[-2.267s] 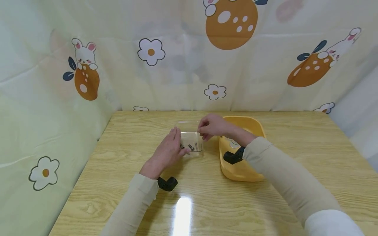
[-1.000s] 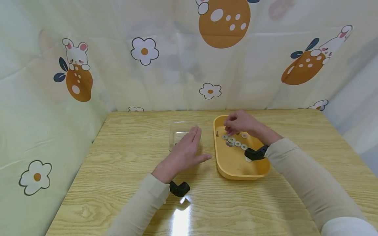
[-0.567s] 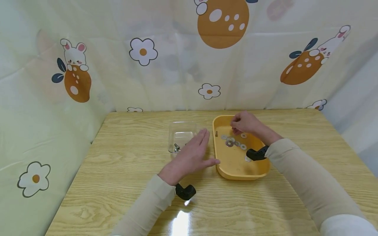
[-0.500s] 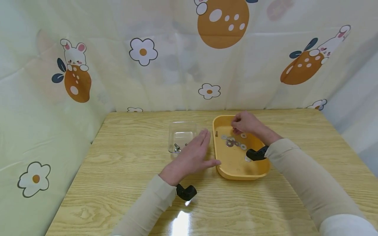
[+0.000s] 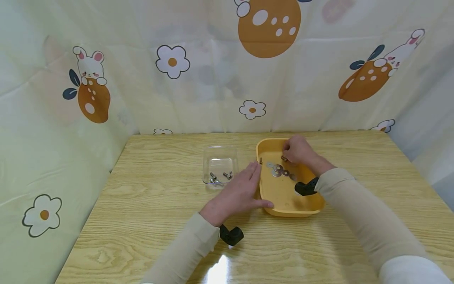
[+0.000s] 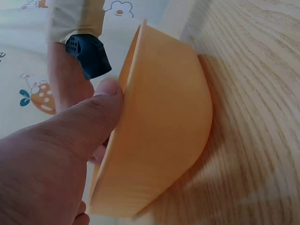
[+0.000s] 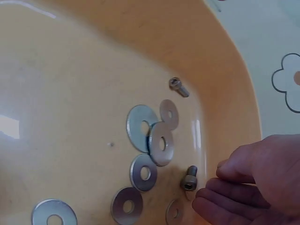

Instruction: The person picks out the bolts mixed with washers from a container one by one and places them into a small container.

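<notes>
My left hand (image 5: 241, 193), fingers straight, lies along the left edge of a yellow plastic tray (image 5: 280, 203). In the left wrist view its thumb (image 6: 108, 88) rests at the tray's rim. Inside the tray's far part is my right hand (image 5: 299, 150), thumb and fingers loosely bent. A socket-head screw (image 7: 189, 180) lies on the tray bottom right at its fingertips, with no finger closed round it. Several flat metal washers (image 7: 143, 172) are spread nearby, some overlapping. Another small screw (image 7: 177, 86) lies near the tray wall.
A clear plastic box (image 5: 220, 162) stands left of the tray, with several screws (image 5: 213, 176) in it. Both rest on a wooden table (image 5: 159, 197). Behind hangs a patterned curtain (image 5: 205, 98).
My left hand has moved right from the clear box to the tray's edge. The right hand has gone from beside the box into the tray and down to a screw.
</notes>
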`<state>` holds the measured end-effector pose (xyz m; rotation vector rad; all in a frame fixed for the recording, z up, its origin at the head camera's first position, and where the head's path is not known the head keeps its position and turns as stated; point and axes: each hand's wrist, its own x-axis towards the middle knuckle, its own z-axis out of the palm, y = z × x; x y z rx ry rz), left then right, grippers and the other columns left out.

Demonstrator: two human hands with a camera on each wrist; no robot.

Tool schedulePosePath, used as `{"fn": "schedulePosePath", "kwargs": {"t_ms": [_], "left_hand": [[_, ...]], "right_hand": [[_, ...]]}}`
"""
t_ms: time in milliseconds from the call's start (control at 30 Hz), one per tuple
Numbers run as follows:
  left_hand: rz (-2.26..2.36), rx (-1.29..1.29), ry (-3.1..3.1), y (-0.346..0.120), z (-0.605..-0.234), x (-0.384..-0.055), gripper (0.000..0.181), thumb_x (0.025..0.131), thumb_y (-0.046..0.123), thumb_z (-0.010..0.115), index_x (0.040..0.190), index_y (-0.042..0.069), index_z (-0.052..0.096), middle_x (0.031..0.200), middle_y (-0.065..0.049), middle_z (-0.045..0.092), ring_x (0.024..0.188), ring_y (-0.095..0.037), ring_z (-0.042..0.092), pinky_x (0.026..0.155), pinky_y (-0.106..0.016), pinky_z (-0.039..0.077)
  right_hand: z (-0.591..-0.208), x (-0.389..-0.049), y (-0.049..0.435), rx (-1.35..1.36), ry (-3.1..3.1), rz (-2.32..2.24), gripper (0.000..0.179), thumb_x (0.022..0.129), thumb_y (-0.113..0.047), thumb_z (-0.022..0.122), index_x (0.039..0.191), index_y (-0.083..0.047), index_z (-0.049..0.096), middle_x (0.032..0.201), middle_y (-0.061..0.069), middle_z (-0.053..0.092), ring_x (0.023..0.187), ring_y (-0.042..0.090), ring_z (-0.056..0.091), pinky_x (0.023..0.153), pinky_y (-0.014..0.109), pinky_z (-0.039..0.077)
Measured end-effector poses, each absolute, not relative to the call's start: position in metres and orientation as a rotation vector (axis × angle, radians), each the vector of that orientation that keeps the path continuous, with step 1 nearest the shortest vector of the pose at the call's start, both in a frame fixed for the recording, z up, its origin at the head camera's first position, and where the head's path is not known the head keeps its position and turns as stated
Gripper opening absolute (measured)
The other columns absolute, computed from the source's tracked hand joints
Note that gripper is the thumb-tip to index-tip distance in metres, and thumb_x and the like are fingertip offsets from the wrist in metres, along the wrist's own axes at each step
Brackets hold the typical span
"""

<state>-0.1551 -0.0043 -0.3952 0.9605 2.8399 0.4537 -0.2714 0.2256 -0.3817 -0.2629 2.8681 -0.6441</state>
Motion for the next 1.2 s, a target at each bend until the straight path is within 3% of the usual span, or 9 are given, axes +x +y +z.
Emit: {"fn": "schedulePosePath", "kwargs": {"t_ms": [267,567,1000,1200], "left_hand": [[0.459,0.964,2.813,0.000,-0.399,-0.155,0.117,0.081,0.068,0.063,0.158,-0.001,0.008,0.167,-0.016,0.007,0.155,-0.024,0.012,0.124,-0.033,0.020],[0.528,0.942,2.783,0.000,-0.401,-0.155,0.118,0.081,0.068,0.064,0.158,0.001,0.007,0.167,-0.015,0.007,0.155,-0.023,0.010,0.124,-0.034,0.020],[0.527,0.954,2.776,0.000,-0.400,-0.154,0.117,0.081,0.066,0.064,0.158,0.001,0.005,0.167,-0.014,0.006,0.155,-0.023,0.010,0.124,-0.033,0.020],[0.522,0.944,2.771,0.000,-0.399,-0.155,0.117,0.082,0.066,0.064,0.158,0.000,0.005,0.167,-0.014,0.005,0.155,-0.023,0.009,0.125,-0.032,0.019]], "right_hand": [[-0.393,-0.277,0.222,-0.254,2.862,-0.518,0.014,0.092,-0.006,0.061,0.089,0.004,0.071,0.071,0.009,0.060,0.062,0.021,0.053,0.054,0.026,0.043],[-0.397,-0.275,0.223,-0.256,2.913,-0.531,0.018,0.085,-0.008,0.069,0.069,0.001,0.067,0.056,0.003,0.053,0.054,0.019,0.050,0.049,0.025,0.039],[-0.402,-0.277,0.220,-0.248,2.952,-0.473,0.017,0.083,-0.009,0.070,0.070,0.002,0.070,0.060,0.006,0.060,0.058,0.022,0.055,0.051,0.026,0.043],[-0.401,-0.275,0.218,-0.256,2.951,-0.422,0.017,0.083,-0.006,0.066,0.068,-0.001,0.071,0.058,0.005,0.060,0.056,0.021,0.051,0.051,0.027,0.039]]}}
